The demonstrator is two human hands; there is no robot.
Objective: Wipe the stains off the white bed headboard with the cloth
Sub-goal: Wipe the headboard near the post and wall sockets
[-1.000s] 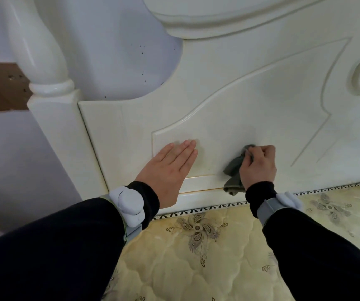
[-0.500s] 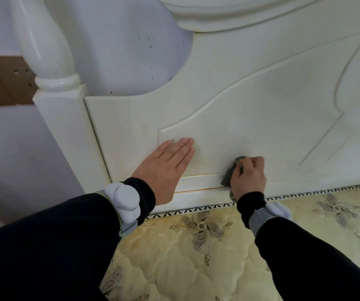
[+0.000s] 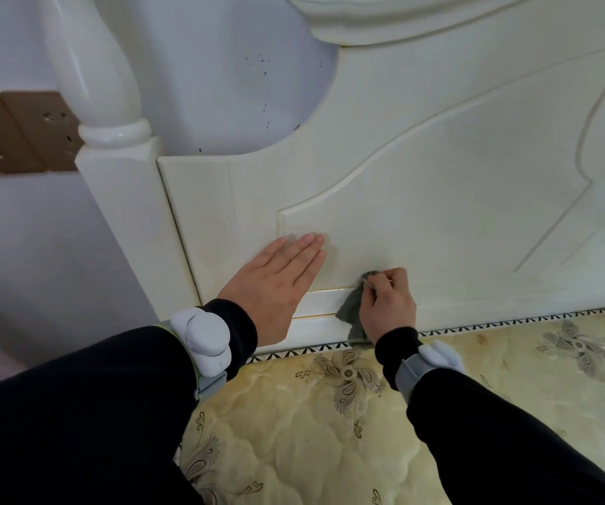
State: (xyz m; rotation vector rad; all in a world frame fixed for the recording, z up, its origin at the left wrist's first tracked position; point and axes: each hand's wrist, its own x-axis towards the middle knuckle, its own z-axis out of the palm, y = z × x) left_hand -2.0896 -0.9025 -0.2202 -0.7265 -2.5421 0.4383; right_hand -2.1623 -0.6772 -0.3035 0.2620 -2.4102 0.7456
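Observation:
The white headboard (image 3: 458, 198) with carved curved mouldings fills the upper right of the head view. My right hand (image 3: 388, 304) grips a bunched grey cloth (image 3: 352, 311) and presses it against the lower moulding strip of the headboard, just above the mattress. My left hand (image 3: 275, 286) lies flat with straight fingers on the panel, a short way left of the cloth. Faint yellowish marks show along the panel's lower edge.
A turned white bedpost (image 3: 107, 89) stands at the left end of the headboard. Behind it is a pale wall (image 3: 221, 74) with small dark specks and brown socket plates (image 3: 13, 133). A yellowish patterned mattress (image 3: 312, 431) lies below my arms.
My right hand has slid the cloth leftward along the lower moulding, closer to my left hand. My left hand stays flat on the panel. The view has shifted left.

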